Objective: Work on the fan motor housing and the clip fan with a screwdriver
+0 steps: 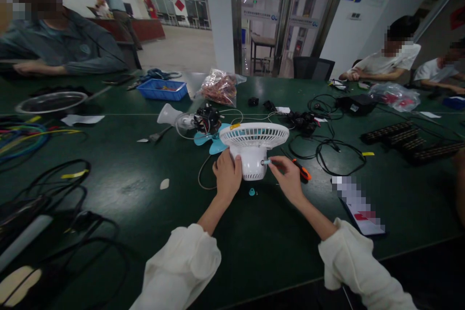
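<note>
A white fan housing (254, 136) with a slotted grille on top stands on the green table in front of me. My left hand (228, 174) is closed around the left side of its rounded motor cover, thumb along the front. At the right side of the cover, my right hand (288, 174) pinches a small light-blue peg (267, 161) whose end is at a hole there. On the table just below the housing lies a small teal knob (252, 192). Behind it to the left are blue fan blades (218, 141) and an exposed motor (208, 118) with wires.
Beside my right hand lies an orange-and-black tool (303, 170). Black cables (337, 155) coil at the right, near a notebook-like item (359, 206). Farther back are a blue basket (162, 89) and a clear bag of reddish parts (219, 88). Other people sit across the table.
</note>
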Available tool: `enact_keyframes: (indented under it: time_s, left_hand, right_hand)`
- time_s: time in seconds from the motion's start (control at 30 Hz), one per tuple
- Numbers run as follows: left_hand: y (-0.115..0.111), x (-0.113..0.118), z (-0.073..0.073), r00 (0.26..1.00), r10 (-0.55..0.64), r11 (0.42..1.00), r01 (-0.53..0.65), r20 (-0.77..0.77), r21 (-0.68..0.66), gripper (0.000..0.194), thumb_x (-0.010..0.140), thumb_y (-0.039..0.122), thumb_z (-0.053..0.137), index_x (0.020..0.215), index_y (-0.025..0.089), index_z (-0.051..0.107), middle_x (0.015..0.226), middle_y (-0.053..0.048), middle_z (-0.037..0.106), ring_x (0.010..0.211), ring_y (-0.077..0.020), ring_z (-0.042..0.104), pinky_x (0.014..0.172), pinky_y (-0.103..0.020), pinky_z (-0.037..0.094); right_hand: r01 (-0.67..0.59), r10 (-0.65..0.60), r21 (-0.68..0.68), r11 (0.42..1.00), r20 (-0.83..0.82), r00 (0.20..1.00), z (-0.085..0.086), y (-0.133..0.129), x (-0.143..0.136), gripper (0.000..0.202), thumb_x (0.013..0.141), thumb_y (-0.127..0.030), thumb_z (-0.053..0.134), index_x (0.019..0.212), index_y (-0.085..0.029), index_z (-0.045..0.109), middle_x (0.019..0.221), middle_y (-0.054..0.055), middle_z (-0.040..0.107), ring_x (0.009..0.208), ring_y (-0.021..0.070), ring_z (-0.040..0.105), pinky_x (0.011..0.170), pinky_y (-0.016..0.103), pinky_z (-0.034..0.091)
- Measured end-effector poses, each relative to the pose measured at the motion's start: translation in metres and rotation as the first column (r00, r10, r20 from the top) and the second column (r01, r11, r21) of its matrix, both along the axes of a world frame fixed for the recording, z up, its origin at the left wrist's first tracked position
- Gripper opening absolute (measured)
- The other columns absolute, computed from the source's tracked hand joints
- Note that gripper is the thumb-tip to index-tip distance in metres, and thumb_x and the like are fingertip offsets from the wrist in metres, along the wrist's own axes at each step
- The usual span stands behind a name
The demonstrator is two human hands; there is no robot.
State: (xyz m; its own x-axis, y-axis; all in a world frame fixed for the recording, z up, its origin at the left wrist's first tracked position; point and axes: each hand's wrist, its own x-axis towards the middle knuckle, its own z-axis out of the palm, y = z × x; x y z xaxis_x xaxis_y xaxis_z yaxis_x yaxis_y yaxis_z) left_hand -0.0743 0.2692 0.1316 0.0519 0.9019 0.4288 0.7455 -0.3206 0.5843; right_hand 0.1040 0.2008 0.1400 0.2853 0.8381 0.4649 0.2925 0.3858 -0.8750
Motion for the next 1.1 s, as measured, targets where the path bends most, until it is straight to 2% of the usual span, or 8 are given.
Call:
enact_keyframes:
  time_s: [0.33, 0.57, 0.83, 1.1]
  left_hand:
    - [-0.0004, -0.0013, 0.0002, 0.999, 0.000, 1.000, 0.000, -0.034, 0.004, 0.048, 0.097, 0.043, 0.024, 0.133, 0.017, 0.041, 0.134, -0.015, 0.052, 0.125, -0.0306, 0.047, 0.103, -0.053, 0.035]
    - [0.0011, -0.0006, -0.0017, 0.999, 0.009, 1.000, -0.008, -0.041, 0.019, 0.049, 0.097, 0.043, 0.024, 0.134, 0.016, 0.039, 0.134, -0.016, 0.052, 0.124, -0.0319, 0.047, 0.103, -0.054, 0.035]
    - [-0.0001, 0.0022, 0.0001, 0.998, 0.029, 0.999, -0.027, -0.055, 0.027, 0.048, 0.097, 0.041, 0.023, 0.133, 0.014, 0.041, 0.131, -0.018, 0.053, 0.123, -0.0319, 0.049, 0.102, -0.053, 0.035]
    - [-0.0021, 0.0019, 0.0011, 0.999, 0.029, 0.999, -0.027, -0.044, 0.045, 0.046, 0.097, 0.041, 0.024, 0.130, 0.016, 0.044, 0.131, -0.017, 0.054, 0.120, -0.0297, 0.051, 0.102, -0.052, 0.036]
  right_hand:
    - [0.049, -0.055, 0.042, 0.998, 0.144, 0.988, 0.0047, -0.0050, -0.0007, 0.019, 0.086, -0.024, 0.059, 0.102, -0.022, 0.070, 0.099, 0.006, 0.070, 0.091, 0.0202, 0.065, 0.078, 0.034, 0.054]
    - [0.033, -0.036, 0.022, 0.999, 0.134, 0.990, 0.0065, -0.0062, -0.0009, 0.019, 0.087, -0.025, 0.058, 0.102, -0.024, 0.070, 0.100, 0.006, 0.068, 0.092, 0.0206, 0.065, 0.075, 0.033, 0.055]
    - [0.028, -0.026, -0.026, 0.999, 0.081, 0.996, 0.0027, -0.0008, -0.0015, 0.018, 0.085, -0.028, 0.061, 0.099, -0.022, 0.070, 0.093, 0.006, 0.067, 0.084, 0.0189, 0.065, 0.071, 0.030, 0.055]
    - [0.016, -0.014, -0.007, 1.000, 0.155, 0.988, 0.0097, -0.0031, 0.0001, 0.019, 0.086, -0.029, 0.058, 0.099, -0.021, 0.069, 0.094, 0.006, 0.067, 0.084, 0.0193, 0.064, 0.070, 0.031, 0.055]
